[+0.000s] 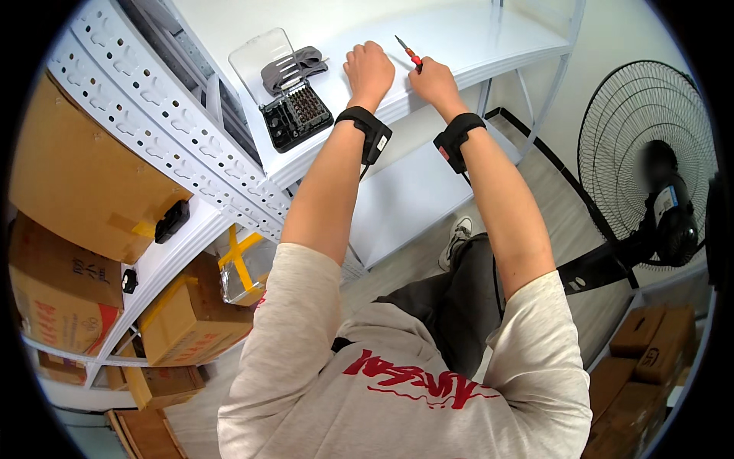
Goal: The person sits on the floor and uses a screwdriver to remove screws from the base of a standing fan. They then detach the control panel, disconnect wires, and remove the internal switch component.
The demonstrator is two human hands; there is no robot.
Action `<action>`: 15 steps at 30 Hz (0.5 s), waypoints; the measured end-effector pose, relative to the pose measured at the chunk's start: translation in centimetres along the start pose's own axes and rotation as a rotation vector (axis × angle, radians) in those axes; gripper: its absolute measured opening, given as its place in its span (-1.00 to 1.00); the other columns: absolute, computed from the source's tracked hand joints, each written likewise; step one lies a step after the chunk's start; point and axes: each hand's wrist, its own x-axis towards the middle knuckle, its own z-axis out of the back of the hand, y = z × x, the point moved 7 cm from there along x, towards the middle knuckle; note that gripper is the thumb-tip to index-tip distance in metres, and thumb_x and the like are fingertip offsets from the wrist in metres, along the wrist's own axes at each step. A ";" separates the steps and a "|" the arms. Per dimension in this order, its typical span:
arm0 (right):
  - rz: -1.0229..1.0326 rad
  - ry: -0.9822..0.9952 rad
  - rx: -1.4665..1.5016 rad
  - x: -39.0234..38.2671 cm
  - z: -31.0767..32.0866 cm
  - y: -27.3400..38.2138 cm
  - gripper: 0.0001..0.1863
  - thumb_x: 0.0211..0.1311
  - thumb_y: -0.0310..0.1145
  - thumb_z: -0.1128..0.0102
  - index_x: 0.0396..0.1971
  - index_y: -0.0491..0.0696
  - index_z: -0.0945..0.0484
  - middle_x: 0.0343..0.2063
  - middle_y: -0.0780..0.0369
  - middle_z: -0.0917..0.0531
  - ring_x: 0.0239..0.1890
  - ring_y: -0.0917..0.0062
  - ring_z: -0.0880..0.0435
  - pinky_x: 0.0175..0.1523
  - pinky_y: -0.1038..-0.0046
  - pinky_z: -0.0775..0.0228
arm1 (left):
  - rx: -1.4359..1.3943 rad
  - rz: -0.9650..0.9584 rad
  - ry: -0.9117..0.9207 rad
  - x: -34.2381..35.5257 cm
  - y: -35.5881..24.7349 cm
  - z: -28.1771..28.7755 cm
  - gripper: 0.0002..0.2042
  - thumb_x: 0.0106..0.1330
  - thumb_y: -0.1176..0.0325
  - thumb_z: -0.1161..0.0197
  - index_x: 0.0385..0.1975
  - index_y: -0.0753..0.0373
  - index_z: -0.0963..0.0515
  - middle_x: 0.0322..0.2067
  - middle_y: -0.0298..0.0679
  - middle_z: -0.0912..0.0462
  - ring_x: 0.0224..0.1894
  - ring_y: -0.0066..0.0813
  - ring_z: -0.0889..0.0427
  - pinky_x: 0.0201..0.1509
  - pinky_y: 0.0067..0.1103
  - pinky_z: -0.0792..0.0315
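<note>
My right hand [433, 79] is closed around a small screwdriver [407, 52] with a red handle, its tip pointing away over the white shelf [459, 38]. My left hand [369, 69] is a closed fist resting on the same shelf just left of it; whether it holds anything is hidden. An open black case of screwdriver bits [297, 115] with a clear lid [258, 57] lies on the shelf to the left of my left hand. A grey folded item [294, 65] sits behind the case. Both wrists wear black bands.
White metal shelving [153, 115] runs along the left with cardboard boxes [76, 183] on its levels. A lower white shelf [405, 191] is below my arms. A black standing fan [650, 168] is at the right, with more boxes [650, 344] on the floor beneath it.
</note>
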 end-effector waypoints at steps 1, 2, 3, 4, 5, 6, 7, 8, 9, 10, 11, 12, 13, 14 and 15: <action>-0.012 0.007 0.010 -0.1 -0.1 -0.2 -0.65 0.12 -0.30 -0.03 -0.17 -0.23 -0.53 -0.31 -0.07 -0.66 -0.19 0.07 -0.64 -0.06 0.15 -0.47 | -0.060 0.033 -0.033 -0.2 0.5 0.4 -0.80 0.28 0.36 -0.03 -0.28 0.33 -0.53 -0.22 0.01 -0.54 -0.10 -0.04 -0.46 0.01 -0.20 -0.30; -0.019 0.013 0.021 -0.1 -0.1 0.0 -0.65 0.13 -0.30 -0.03 -0.16 -0.22 -0.53 -0.31 -0.07 -0.66 -0.19 0.07 -0.64 -0.06 0.15 -0.47 | -0.119 0.067 -0.070 -0.2 0.9 0.9 -0.80 0.27 0.36 -0.03 -0.28 0.33 -0.52 -0.20 0.02 -0.54 -0.10 -0.03 -0.46 0.03 -0.20 -0.30; -0.027 0.019 0.031 -0.2 -0.2 0.1 -0.65 0.13 -0.30 -0.03 -0.16 -0.22 -0.53 -0.30 -0.07 -0.66 -0.19 0.07 -0.64 -0.06 0.15 -0.47 | -0.147 0.073 -0.070 -0.3 1.2 1.1 -0.80 0.27 0.36 -0.04 -0.27 0.33 -0.51 -0.19 0.03 -0.53 -0.09 -0.03 -0.45 0.04 -0.21 -0.30; -0.037 0.023 0.033 -0.4 -0.2 0.1 -0.65 0.13 -0.30 -0.03 -0.16 -0.22 -0.53 -0.30 -0.06 -0.66 -0.19 0.07 -0.64 -0.06 0.16 -0.47 | -0.176 0.080 -0.069 -0.5 1.5 1.3 -0.80 0.26 0.35 -0.05 -0.26 0.33 -0.51 -0.18 0.03 -0.53 -0.08 -0.03 -0.45 0.05 -0.22 -0.30; -0.044 0.027 0.031 -0.4 -0.2 0.2 -0.65 0.14 -0.30 -0.03 -0.15 -0.22 -0.53 -0.29 -0.06 -0.66 -0.19 0.07 -0.64 -0.06 0.16 -0.47 | -0.208 0.088 -0.071 -0.6 1.6 1.5 -0.80 0.25 0.35 -0.05 -0.25 0.33 -0.50 -0.17 0.04 -0.52 -0.08 -0.03 -0.44 0.06 -0.23 -0.30; -0.052 0.030 0.028 -0.5 -0.2 0.2 -0.65 0.14 -0.30 -0.03 -0.15 -0.22 -0.53 -0.28 -0.06 -0.66 -0.18 0.07 -0.64 -0.05 0.16 -0.47 | -0.220 0.091 -0.048 -0.8 1.6 1.4 -0.80 0.25 0.35 -0.06 -0.24 0.33 -0.49 -0.17 0.04 -0.52 -0.08 -0.03 -0.44 0.06 -0.23 -0.30; -0.046 0.023 0.025 -0.5 -0.1 0.2 -0.65 0.15 -0.29 -0.03 -0.15 -0.22 -0.53 -0.28 -0.06 -0.66 -0.18 0.06 -0.64 -0.05 0.17 -0.46 | -0.234 0.094 -0.023 -1.0 1.5 1.3 -0.80 0.24 0.35 -0.07 -0.24 0.33 -0.49 -0.16 0.04 -0.52 -0.07 -0.03 -0.44 0.07 -0.23 -0.30; -0.044 0.014 0.027 -0.5 -0.1 0.1 -0.65 0.15 -0.29 -0.03 -0.16 -0.22 -0.52 -0.28 -0.06 -0.65 -0.18 0.06 -0.64 -0.05 0.17 -0.46 | -0.244 0.091 0.004 -1.1 1.5 1.2 -0.79 0.23 0.35 -0.08 -0.23 0.33 -0.48 -0.16 0.04 -0.51 -0.07 -0.03 -0.44 0.08 -0.24 -0.30; -0.043 0.003 0.029 -0.5 0.0 0.0 -0.65 0.16 -0.28 -0.03 -0.16 -0.22 -0.52 -0.28 -0.06 -0.65 -0.18 0.06 -0.63 -0.05 0.18 -0.46 | -0.224 0.066 -0.013 -1.2 1.3 1.5 -0.79 0.22 0.34 -0.09 -0.24 0.33 -0.48 -0.19 0.02 -0.53 -0.09 -0.04 -0.45 0.06 -0.25 -0.31; -0.019 -0.015 0.042 -0.6 0.0 0.1 -0.66 0.17 -0.27 -0.03 -0.18 -0.21 -0.52 -0.29 -0.06 -0.65 -0.19 0.05 -0.63 -0.05 0.18 -0.46 | -0.207 0.040 -0.029 -1.4 1.0 1.7 -0.78 0.21 0.33 -0.11 -0.24 0.33 -0.49 -0.22 0.00 -0.54 -0.10 -0.04 -0.46 0.03 -0.27 -0.33; 0.003 -0.034 0.050 -0.7 0.2 0.3 -0.67 0.17 -0.27 -0.03 -0.19 -0.21 -0.52 -0.30 -0.05 -0.65 -0.19 0.05 -0.63 -0.06 0.17 -0.46 | -0.197 0.013 -0.045 -1.5 0.6 1.8 -0.78 0.20 0.33 -0.13 -0.25 0.34 -0.49 -0.25 -0.03 -0.56 -0.12 -0.05 -0.47 0.01 -0.28 -0.35; 0.023 -0.056 0.056 -0.9 0.4 0.3 -0.67 0.18 -0.26 -0.03 -0.20 -0.20 -0.52 -0.31 -0.05 -0.65 -0.20 0.04 -0.62 -0.06 0.17 -0.45 | -0.209 0.008 -0.036 -1.6 0.2 1.7 -0.79 0.20 0.35 -0.12 -0.25 0.34 -0.48 -0.23 -0.01 -0.54 -0.10 -0.04 -0.46 0.03 -0.27 -0.33; 0.038 -0.092 0.087 -1.4 0.9 0.0 -0.68 0.19 -0.24 -0.04 -0.21 -0.19 -0.52 -0.32 -0.05 -0.65 -0.21 0.04 -0.62 -0.08 0.17 -0.45 | -0.224 0.000 -0.025 -1.7 -0.1 1.7 -0.80 0.20 0.38 -0.11 -0.24 0.34 -0.48 -0.21 0.01 -0.52 -0.08 -0.03 -0.44 0.05 -0.26 -0.31; 0.055 -0.124 0.127 -2.4 1.1 0.5 -0.69 0.20 -0.23 -0.04 -0.23 -0.18 -0.52 -0.33 -0.05 -0.65 -0.22 0.03 -0.61 -0.09 0.16 -0.44 | -0.228 -0.006 -0.013 -2.0 -0.1 1.9 -0.81 0.20 0.40 -0.10 -0.24 0.34 -0.47 -0.19 0.02 -0.51 -0.06 -0.03 -0.43 0.08 -0.25 -0.29; 0.068 -0.166 0.154 -3.3 1.7 0.4 -0.69 0.20 -0.22 -0.05 -0.24 -0.17 -0.52 -0.34 -0.05 -0.64 -0.22 0.02 -0.61 -0.10 0.15 -0.44 | -0.241 -0.031 -0.038 -2.3 -0.8 2.0 -0.81 0.20 0.41 -0.09 -0.24 0.34 -0.47 -0.19 0.02 -0.51 -0.06 -0.02 -0.42 0.07 -0.25 -0.29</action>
